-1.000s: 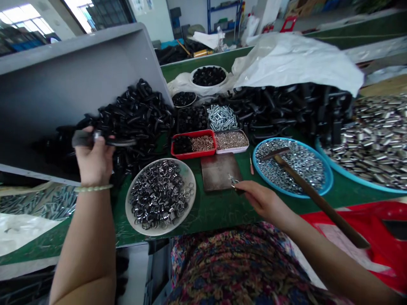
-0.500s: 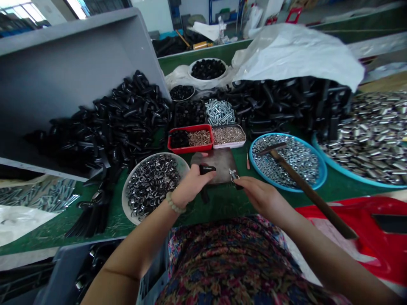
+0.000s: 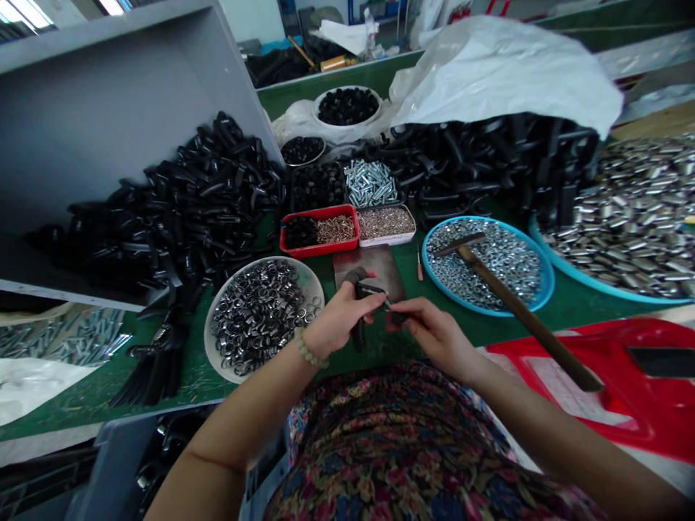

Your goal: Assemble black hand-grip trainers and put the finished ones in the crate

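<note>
Head view | black part [image 3: 371,290] lay between thumb and fingers of the left hand [image 3: 343,316], over the near half of the metal plate [image 3: 386,262] | part looked smooth and elongated, plate flat and dull | left fingers clamped on the part | right hand [image 3: 436,334], by the plate's near right corner, pinched a partly hidden dark piece [image 3: 398,318]

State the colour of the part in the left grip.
Black; the part in the left grip shows best in the head view.

The head camera looks forward and down.
</note>
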Tool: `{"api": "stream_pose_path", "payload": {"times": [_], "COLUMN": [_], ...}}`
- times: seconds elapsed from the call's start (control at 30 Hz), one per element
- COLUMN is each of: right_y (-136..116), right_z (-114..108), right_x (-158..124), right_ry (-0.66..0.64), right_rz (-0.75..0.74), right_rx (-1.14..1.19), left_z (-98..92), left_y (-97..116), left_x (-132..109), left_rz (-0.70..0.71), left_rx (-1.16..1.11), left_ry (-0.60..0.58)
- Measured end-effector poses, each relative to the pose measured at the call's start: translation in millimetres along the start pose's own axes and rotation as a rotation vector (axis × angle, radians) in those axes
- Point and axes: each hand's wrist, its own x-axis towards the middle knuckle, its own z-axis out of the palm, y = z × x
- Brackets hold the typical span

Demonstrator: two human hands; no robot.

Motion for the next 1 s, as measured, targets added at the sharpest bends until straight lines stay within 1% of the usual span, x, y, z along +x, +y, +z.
{"api": "stream_pose_path", "payload": {"times": [0.07, 0.1, 0.17, 0.23, 0.27, 0.33, 0.43, 0.5, 0.57, 0.63, 0.73, 0.8, 0.9, 0.93, 0.97, 1.0], "right_y": [0, -1, -2, -4, -4, -4, -3, -3, -4, -7, -12, -14, -13, -12, -10, -7], "right_z": [-8, -11, -14, -13, -12, -11, -9, -7, -4, 0, 9, 16, 22, 20, 17, 11], "right_x": [-2, -2, -2, 0, 1, 2, 3, 3, 3, 4, 7, 9, 13, 18, 26, 37], "right_ry": [-0.13, -0.178, -0.22, -0.229, -0.235, -0.251, -0.266, -0.243, -0.2, -0.163, -0.135, -0.113, -0.012, -0.016, -0.065, -0.14], "right_rz": [-0.052, -0.043, 0.05, 0.164, 0.206, 0.272, 0.344, 0.362, 0.369, 0.381, 0.417, 0.446, 0.442, 0.436, 0.426, 0.404], "right_rx": [-0.102, -0.088, 0.087, 0.36, 0.49, 0.674, 0.789, 0.819, 0.83, 0.826, 0.836, 0.847, 0.798, 0.748, 0.676, 0.574], "left_z": [-6.7, -9.2, -11.8, -11.3, -10.4, -7.7, -3.3, -0.5, 2.0, 3.9, 5.2, 4.1, -3.4, -8.0, -13.7, -20.0], "left_y": [1, 1, 3, 3, 3, 2, -2, -7, -10, -13, -14, -14, -9, -6, -2, 2], "left_x": [-2, -4, -8, -11, -13, -15, -17, -18, -18, -18, -18, -18, -17, -16, -14, -11], "left_rz": [0.01, 0.024, 0.067, 0.108, 0.125, 0.159, 0.19, 0.162, 0.136, 0.145, 0.182, 0.199, 0.179, 0.167, 0.159, 0.166], "left_rx": [0.16, 0.215, 0.254, 0.255, 0.267, 0.324, 0.366, 0.282, 0.146, 0.048, 0.023, 0.046, 0.164, 0.247, 0.349, 0.45], "left_ry": [-0.082, -0.13, -0.229, -0.308, -0.327, -0.317, -0.237, -0.208, -0.184, -0.151, -0.12, -0.127, -0.161, -0.163, -0.155, -0.13]}}
